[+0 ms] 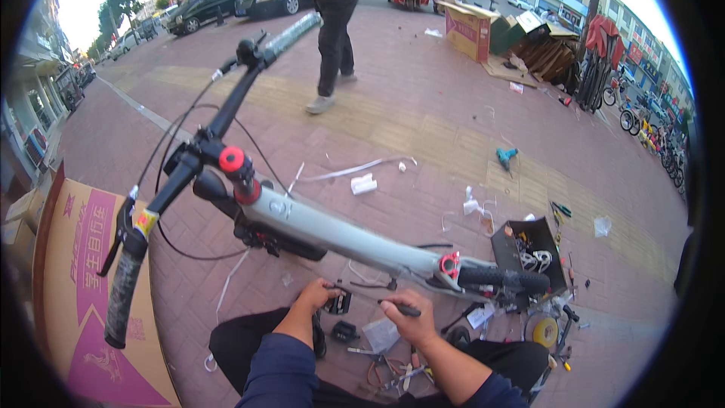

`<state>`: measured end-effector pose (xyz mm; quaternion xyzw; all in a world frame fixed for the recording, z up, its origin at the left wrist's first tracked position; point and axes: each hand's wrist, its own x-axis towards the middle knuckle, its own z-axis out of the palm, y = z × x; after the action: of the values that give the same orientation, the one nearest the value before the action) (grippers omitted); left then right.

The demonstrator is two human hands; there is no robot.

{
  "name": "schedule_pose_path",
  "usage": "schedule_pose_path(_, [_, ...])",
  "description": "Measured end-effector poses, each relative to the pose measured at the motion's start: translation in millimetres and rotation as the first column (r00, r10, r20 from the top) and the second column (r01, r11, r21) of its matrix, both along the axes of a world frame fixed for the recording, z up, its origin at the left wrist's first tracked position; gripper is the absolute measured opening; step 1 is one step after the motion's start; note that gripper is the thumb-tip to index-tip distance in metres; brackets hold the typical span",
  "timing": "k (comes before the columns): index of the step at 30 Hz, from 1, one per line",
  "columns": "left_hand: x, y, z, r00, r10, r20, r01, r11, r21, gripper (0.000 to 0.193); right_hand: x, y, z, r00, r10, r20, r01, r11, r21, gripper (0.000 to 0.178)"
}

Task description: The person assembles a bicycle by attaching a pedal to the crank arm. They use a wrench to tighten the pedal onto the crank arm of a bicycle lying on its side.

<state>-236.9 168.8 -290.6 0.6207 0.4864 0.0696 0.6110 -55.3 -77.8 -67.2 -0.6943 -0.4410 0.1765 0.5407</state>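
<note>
- Low over the brick paving [423, 215], between the person's knees, the left hand [314, 295] has its grip nearly closed, fingertips pinching the edge of a black pedal [341, 303]
- Just to the right, the right hand [409, 319] has its grip wrapped around a dark-handled tool [408, 310]; whether its slim end touches the pedal I cannot tell
- Ahead of both hands, the silver bicycle [332, 228] stretches from the handlebar [230, 104] at upper left to a wheel [506, 281] beside the toolbox [502, 245]
- Done, by the look of it: the handlebar sits on the frame
- Left, as I judge it: both pedals, one in hand and a second pedal [345, 331] loose on the paving; no saddle shows at the red seat clamp [450, 263], so that probably waits too
- Counted: one bicycle, two pedals, one open toolbox, one teal drill [506, 157], one yellow roll [545, 330], one large carton [113, 295] at left, one passer-by [337, 38]
- Loose small tools near the knees overlap too much to count
</note>
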Motion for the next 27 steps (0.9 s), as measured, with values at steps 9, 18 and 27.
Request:
schedule_pose_path(9, [50.7, -128.3, -13.9, 0.997, 0.075, 0.002, -0.072, 0.967, -0.245, 0.023, -10.4, -90.5, -16.1, 1.000, -0.014, -0.001, 0.014, 0.992, -0.123, 0.018])
schedule_pose_path(18, [46.2, -76.7, -93.1, 0.974, 0.189, -0.125, -0.192, 0.981, -0.015, 0.038, -10.2, -34.5, -72.8, 0.981, -0.010, -0.195, -0.026, 0.983, -0.182, 0.022])
schedule_pose_path(27, [56.8, -36.4, -62.3, 0.989, 0.082, -0.124, -0.089, 0.994, -0.059, 0.037, -2.8, -0.6, -92.5, 0.978, -0.066, -0.196, 0.030, 0.983, -0.182, 0.020])
